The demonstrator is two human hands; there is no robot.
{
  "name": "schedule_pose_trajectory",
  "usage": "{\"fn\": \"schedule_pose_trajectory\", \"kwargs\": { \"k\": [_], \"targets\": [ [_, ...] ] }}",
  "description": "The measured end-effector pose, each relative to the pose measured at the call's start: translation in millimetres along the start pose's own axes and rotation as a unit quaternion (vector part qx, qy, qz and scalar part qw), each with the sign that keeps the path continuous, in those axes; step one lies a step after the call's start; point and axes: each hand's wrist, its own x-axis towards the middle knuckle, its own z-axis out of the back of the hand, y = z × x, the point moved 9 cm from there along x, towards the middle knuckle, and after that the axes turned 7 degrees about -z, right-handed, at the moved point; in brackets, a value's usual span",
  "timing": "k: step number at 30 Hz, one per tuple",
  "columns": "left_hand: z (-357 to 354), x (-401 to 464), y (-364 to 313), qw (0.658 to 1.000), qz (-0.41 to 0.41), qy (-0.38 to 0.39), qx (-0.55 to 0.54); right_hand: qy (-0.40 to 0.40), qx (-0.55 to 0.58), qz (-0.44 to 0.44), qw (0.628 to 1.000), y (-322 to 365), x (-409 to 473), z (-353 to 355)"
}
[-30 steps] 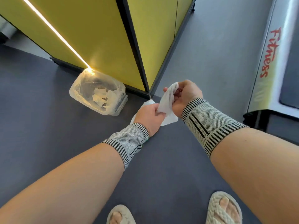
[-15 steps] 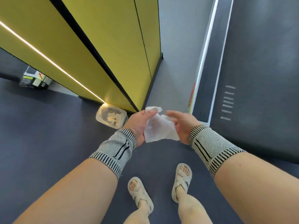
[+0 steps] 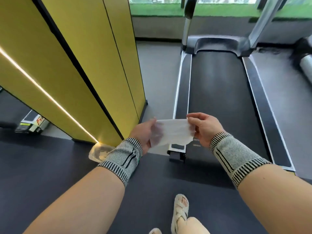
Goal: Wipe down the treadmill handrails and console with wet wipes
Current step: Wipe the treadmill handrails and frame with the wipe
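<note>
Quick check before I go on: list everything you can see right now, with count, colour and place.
wet wipe: one, white, stretched between both hands
treadmill: one, black belt, silver uprights, ahead right
plastic tub: one, clear, on floor at panel foot, partly hidden by left wrist
yellow panels: black-edged, left
floor: dark grey
left hand: holds wipe's left edge, striped grey wrist sleeve
right hand: pinches wipe's right edge, matching sleeve
sandalled foot: one clear, cream, bottom

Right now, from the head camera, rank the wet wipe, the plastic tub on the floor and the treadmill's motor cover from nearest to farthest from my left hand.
1. Wet wipe: held in the left hand.
2. Plastic tub: floor, lower left, by the yellow partition.
3. Motor cover: far end of the treadmill.
</note>
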Motion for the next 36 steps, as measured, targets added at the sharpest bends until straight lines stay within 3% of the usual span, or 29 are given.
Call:
{"fn": "schedule_pose_trajectory", "kwargs": {
  "k": [5, 9, 12, 17, 22, 26, 30, 33, 36],
  "targets": [
    [-42, -32, -30, 0.995, -0.043, 0.023, 0.083, 0.003, 0.002, 0.029, 1.0, 38, -23, 30],
    [-108, -32, -116, 0.98, -0.182, 0.076, 0.013, 0.075, 0.097, 0.15, 0.981, 150, -33, 52],
    [-174, -30, -160, 0.966, -0.229, 0.119, 0.034, 0.115, 0.1, 0.205, 0.967, 220, -30, 93],
    [-285, 3, -169, 0.962, -0.244, 0.088, 0.088, 0.093, -0.004, 0.195, 0.976, 269, 22, 183],
    [-364, 35, -183, 0.959, -0.249, 0.076, 0.11, 0.121, -0.058, 0.171, 0.976, 312, 70, 242],
    [-401, 78, -193, 0.971, -0.214, 0.053, 0.097, 0.135, -0.004, 0.133, 0.982, 335, 118, 266],
    [-426, 143, -158, 0.995, -0.059, 0.014, 0.078, 0.05, 0.013, -0.045, 0.998, 302, 206, 287],
    [-446, 198, -138, 0.998, 0.031, 0.013, 0.054, 0.003, 0.013, -0.126, 0.992, 292, 267, 308],
    [-467, 258, -166, 0.999, 0.033, 0.012, 0.035, -0.024, 0.036, -0.155, 0.987, 326, 315, 318]
  ]
}}
